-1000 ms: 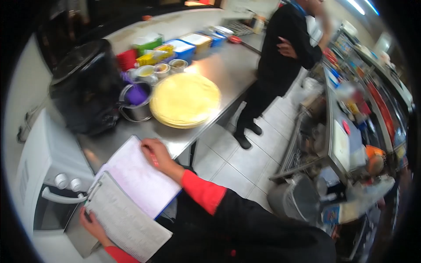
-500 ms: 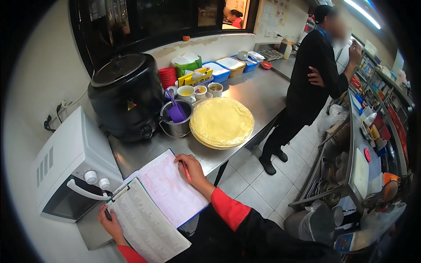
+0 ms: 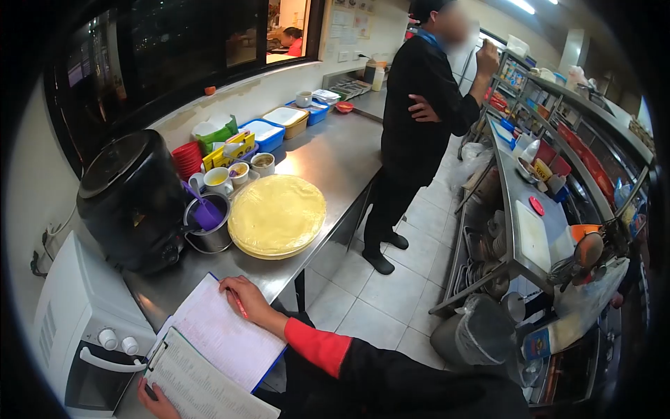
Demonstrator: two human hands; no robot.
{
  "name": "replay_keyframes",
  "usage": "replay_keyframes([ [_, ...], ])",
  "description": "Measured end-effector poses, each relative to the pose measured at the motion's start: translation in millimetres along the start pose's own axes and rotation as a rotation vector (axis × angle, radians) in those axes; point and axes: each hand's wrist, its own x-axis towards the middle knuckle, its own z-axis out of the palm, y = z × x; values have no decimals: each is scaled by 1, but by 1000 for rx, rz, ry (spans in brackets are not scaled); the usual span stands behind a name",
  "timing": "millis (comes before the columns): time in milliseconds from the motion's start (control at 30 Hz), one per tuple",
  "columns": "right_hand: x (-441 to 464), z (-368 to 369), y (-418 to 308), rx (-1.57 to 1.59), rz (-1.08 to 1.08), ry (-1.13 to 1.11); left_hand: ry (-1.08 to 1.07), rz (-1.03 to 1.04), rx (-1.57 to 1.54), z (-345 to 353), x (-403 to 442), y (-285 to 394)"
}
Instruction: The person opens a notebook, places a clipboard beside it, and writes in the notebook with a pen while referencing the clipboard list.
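My right hand rests at the top right edge of an open notebook with handwritten pages, its fingers closed round a red pen. My left hand grips the left edge of a clipboard holding a printed sheet, which overlaps the notebook's left part. Beyond the notebook, on the steel counter, a round, flat yellow stack lies under clear plastic wrap. Beside it stands a metal pot with a purple scoop in it.
A white microwave and a black soup kettle stand at left. Cups and lidded tubs line the wall. A co-worker in black stands right of the counter. A steel shelf and a lined bin are further right.
My view has swung to the right, so the counter things appear further left. Both hands keep their holds on the pen and the clipboard.
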Motion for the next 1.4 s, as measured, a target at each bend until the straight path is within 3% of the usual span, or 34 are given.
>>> replay_keyframes([
  [700,0,-1,-2,44,-14,-16,-19,62,99,3,4,-32],
  [800,1,-5,1,58,43,-69,66,116,135,-19,0,68],
  [900,-1,-4,4,60,86,-113,65,95,129,-22,-2,74],
  [1000,0,-7,1,52,99,-130,-6,16,124,-3,4,-12],
  [1100,1,-5,-5,44,59,-81,5,29,115,-2,5,-18],
  [1200,1,-3,-3,40,-5,-14,121,98,87,-20,-2,72],
  [1300,0,0,0,33,-7,-13,137,59,62,-17,-5,62],
  [1400,0,-1,-2,28,-13,-4,91,-18,-4,-1,2,-28],
])
